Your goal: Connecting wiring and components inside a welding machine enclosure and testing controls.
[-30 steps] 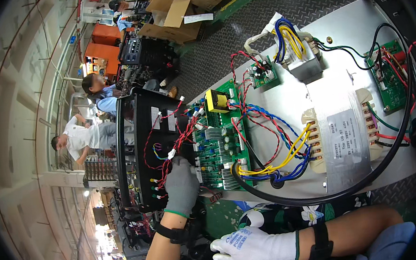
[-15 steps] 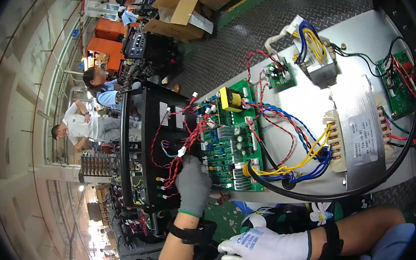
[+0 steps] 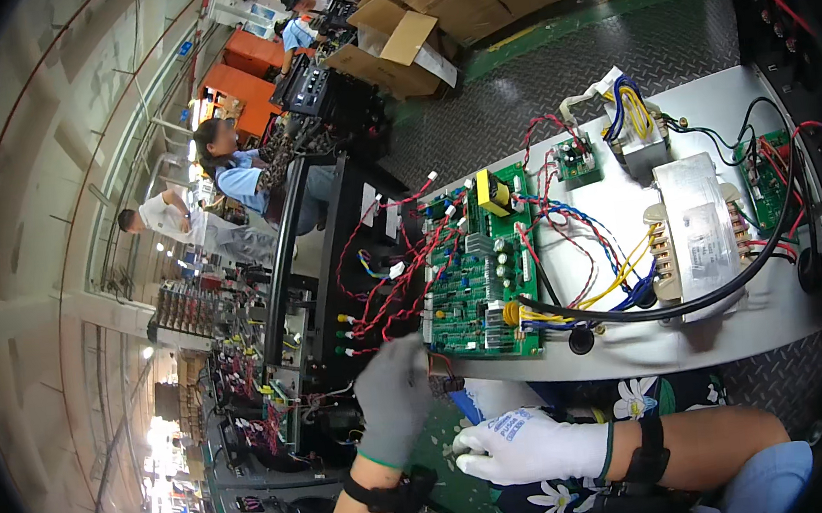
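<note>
Circuit board (image 3: 481, 284) lies along the left edge of the metal plate (image 3: 599, 362), red wires (image 3: 415, 254) reaching past that edge. Near the board's lower left corner, the left hand (image 3: 392, 397) has bent fingers; I cannot tell their grip. Below the plate's lower edge, the right hand (image 3: 538, 445) is empty, thumb parted from loosely curled fingers.

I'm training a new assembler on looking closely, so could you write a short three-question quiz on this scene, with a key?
1. Which hand is nearer the large green circuit board?
2. True or false: the large transformer stands on the metal plate.
3. What colour is the thick cable curving past the large transformer?
A) white
B) black
C) orange

Key: 1. The grey-gloved left hand. 2. True. 3. B.
</note>
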Motion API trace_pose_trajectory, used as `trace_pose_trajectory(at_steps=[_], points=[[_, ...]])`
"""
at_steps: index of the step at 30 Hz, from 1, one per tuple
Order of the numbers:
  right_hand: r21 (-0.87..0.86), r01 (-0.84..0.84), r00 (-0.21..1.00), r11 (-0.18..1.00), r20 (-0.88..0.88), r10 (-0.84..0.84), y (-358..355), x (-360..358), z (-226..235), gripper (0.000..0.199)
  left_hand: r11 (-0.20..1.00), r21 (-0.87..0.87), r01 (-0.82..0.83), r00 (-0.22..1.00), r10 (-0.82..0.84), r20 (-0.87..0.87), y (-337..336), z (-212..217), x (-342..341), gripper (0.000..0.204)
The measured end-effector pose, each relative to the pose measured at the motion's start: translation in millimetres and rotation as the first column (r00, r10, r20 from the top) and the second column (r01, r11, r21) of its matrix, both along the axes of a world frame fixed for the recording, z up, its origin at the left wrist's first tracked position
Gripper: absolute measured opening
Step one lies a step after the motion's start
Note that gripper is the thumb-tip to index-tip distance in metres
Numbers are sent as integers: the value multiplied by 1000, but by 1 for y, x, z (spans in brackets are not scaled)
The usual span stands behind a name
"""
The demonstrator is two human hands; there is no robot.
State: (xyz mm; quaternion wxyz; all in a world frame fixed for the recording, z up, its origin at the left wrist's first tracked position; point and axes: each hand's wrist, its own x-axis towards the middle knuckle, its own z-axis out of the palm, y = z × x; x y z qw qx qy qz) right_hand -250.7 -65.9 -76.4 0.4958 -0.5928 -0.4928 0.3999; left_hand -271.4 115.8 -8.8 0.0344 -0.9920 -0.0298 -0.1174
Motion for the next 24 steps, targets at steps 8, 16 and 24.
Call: trace_pose_trajectory(at_steps=[8,16,24], points=[[-75,-21,998,997,58,25,7,5,2,43,986,165,-34,999,27,41,4,15,57,16],[18,-22,1000,1000,10,22,8,-5,-6,38,882,-442,-160,960,243,138,19,11,63,20],[147,347,938,926,-50,-343,1,9,3,43,669,-742,-30,979,168,112,-48,79,-7,26]])
